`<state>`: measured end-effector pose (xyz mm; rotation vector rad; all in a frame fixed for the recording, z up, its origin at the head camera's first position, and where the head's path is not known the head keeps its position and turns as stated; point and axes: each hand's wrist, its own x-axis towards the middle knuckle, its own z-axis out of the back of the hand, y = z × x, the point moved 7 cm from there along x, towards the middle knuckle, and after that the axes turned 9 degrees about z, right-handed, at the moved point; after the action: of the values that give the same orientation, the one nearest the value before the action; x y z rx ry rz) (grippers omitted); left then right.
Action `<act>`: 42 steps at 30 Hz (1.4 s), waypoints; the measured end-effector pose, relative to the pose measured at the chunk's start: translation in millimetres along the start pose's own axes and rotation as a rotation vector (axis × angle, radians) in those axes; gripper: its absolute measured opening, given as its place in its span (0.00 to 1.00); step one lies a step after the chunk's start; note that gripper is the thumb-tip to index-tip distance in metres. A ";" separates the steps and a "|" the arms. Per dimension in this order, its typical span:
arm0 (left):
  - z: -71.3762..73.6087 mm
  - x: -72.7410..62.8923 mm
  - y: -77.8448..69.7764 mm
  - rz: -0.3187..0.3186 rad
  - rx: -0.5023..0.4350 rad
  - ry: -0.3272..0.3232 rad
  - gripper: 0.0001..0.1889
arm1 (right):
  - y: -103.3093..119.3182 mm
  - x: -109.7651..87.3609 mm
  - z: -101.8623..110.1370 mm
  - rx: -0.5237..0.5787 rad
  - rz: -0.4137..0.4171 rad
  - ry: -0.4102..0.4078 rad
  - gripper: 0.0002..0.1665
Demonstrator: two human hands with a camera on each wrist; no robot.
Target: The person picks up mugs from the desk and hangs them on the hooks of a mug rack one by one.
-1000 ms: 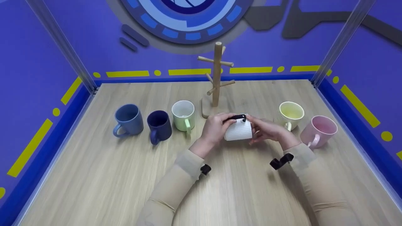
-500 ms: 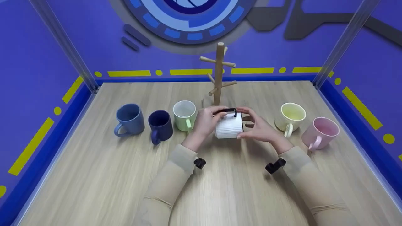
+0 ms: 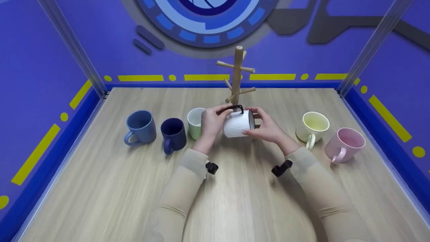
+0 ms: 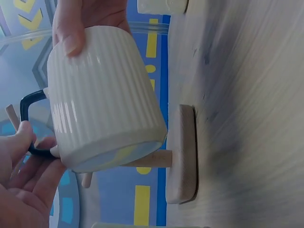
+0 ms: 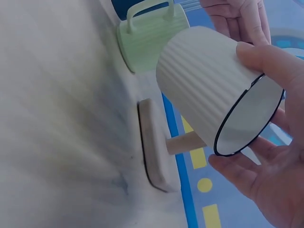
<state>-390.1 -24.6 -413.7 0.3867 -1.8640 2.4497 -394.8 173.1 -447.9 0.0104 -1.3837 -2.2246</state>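
A white ribbed mug (image 3: 237, 125) with a black rim and black handle is held on its side above the table, close in front of the wooden mug tree (image 3: 237, 75). My left hand (image 3: 213, 123) pinches the handle (image 4: 24, 107) between thumb and fingers. With thumb on the ribbed wall and fingers around the rim, my right hand (image 3: 267, 127) grips the open end, which faces right. In the right wrist view the mug's pale inside (image 5: 249, 118) shows. The mug tree's base (image 4: 183, 154) is visible below the mug in the left wrist view.
Left of the hands stand a grey-blue mug (image 3: 141, 127), a navy mug (image 3: 173, 134) and a light green mug (image 3: 194, 126), partly behind my left hand. A pale yellow mug (image 3: 313, 127) and a pink mug (image 3: 345, 145) stand to the right. Blue panels (image 3: 161, 64) enclose the table.
Both hands have carried the white mug left and up toward the mug tree. My right hand has moved from the mug's end to a wider grip around its rim.
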 end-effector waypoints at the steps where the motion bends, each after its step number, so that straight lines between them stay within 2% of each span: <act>1: 1.1 2.3 0.8 0.007 0.001 -0.020 0.12 | 0.3 3.3 -0.3 -0.009 -0.006 -0.007 0.50; 6: 6.3 12.1 3.0 0.029 0.042 -0.113 0.12 | 4.7 17.7 -2.3 -0.067 -0.014 -0.030 0.49; 11: 7.7 22.2 6.4 0.054 0.035 -0.153 0.11 | 2.6 28.9 -3.1 -0.082 -0.048 -0.052 0.50; 14: 4.7 28.2 8.6 0.066 0.026 -0.142 0.12 | -1.9 33.8 -2.6 -0.041 -0.087 -0.074 0.50; 17: -0.5 32.4 11.1 0.092 0.046 -0.104 0.14 | -7.7 37.3 -2.8 -0.011 -0.126 -0.089 0.50; 21: -8.1 35.8 14.7 0.139 0.136 -0.043 0.21 | -15.4 41.2 -3.9 0.001 -0.149 -0.105 0.49; 26: -13.8 37.7 16.2 0.166 0.224 -0.002 0.26 | -23.0 45.8 -6.9 0.001 -0.155 -0.115 0.49; 29: -15.0 37.2 14.8 0.157 0.233 -0.009 0.27 | -27.9 47.2 -8.9 0.021 -0.175 -0.126 0.50; 33: -14.6 35.0 9.0 0.105 0.212 -0.066 0.27 | -33.8 47.5 -10.5 0.035 -0.214 -0.133 0.50; 37: -16.0 32.7 4.0 0.058 0.163 -0.103 0.19 | -35.8 47.2 -11.6 0.023 -0.240 -0.111 0.51; 42: -17.3 33.3 3.8 0.045 0.146 -0.133 0.10 | -35.0 46.7 -12.3 0.035 -0.233 -0.070 0.52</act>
<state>-426.0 -13.2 -414.2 0.5326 -1.7631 2.6614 -446.6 155.0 -471.2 0.1118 -1.5263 -2.4099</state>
